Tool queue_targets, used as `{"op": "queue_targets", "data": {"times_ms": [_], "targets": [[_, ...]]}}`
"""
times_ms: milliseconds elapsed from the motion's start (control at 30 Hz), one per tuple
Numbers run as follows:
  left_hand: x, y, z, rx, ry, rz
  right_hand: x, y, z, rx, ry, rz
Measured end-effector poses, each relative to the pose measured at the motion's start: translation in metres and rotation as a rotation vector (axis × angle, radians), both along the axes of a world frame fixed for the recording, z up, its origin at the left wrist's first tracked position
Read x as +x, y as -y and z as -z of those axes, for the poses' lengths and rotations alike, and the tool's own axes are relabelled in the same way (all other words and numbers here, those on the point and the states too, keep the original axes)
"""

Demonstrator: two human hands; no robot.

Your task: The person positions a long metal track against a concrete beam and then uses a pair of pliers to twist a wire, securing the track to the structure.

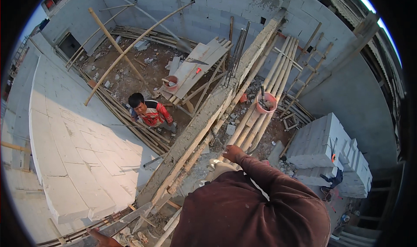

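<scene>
My right hand (234,153) is closed above the bamboo poles (278,73), beside the concrete-topped beam (186,130). A thin dark piece shows just ahead of its fingers; I cannot make out what it is. At the lower left edge, my left hand (103,238) has a finger stretched out near a long grey board (124,221), and nothing shows in it. Farther along the poles, a pink bucket (273,100) holds grey mortar and a dark-handled tool (262,93). Wet-looking mortar covers the beam's top between wooden form boards.
A person (150,112) in a red-patterned shirt stands below, left of the beam. Behind them a plank platform (202,64) carries another bucket (170,84). White blocks (315,140) are stacked at right. Steel bars (241,47) rise beside the beam; crossed poles (121,54) stand at left.
</scene>
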State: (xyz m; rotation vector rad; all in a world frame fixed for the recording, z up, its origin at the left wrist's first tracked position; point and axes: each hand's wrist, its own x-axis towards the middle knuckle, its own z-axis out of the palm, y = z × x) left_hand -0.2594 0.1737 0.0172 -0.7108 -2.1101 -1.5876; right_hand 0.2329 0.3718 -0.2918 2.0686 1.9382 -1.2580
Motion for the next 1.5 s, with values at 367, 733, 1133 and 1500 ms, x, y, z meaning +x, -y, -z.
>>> {"op": "queue_targets", "data": {"times_ms": [367, 733, 1133, 1500], "targets": [[0.145, -0.142, 0.006, -0.120, 0.246, 0.897, -0.067, 0.002, -0.175, 0.467, -0.615, -0.039], [0.246, -0.197, 0.089, -0.270, 0.001, 1.422, -0.131, -0.021, -0.265, 0.672, -1.162, 0.349], [0.296, -0.168, 0.200, -0.826, 0.080, 1.689, 0.015, -0.037, -0.155, 0.702, -1.179, 0.944], [0.378, -0.194, 0.303, -1.363, 0.089, 1.528, 0.145, -0.104, 0.039, 0.329, -1.207, 1.237]]}}
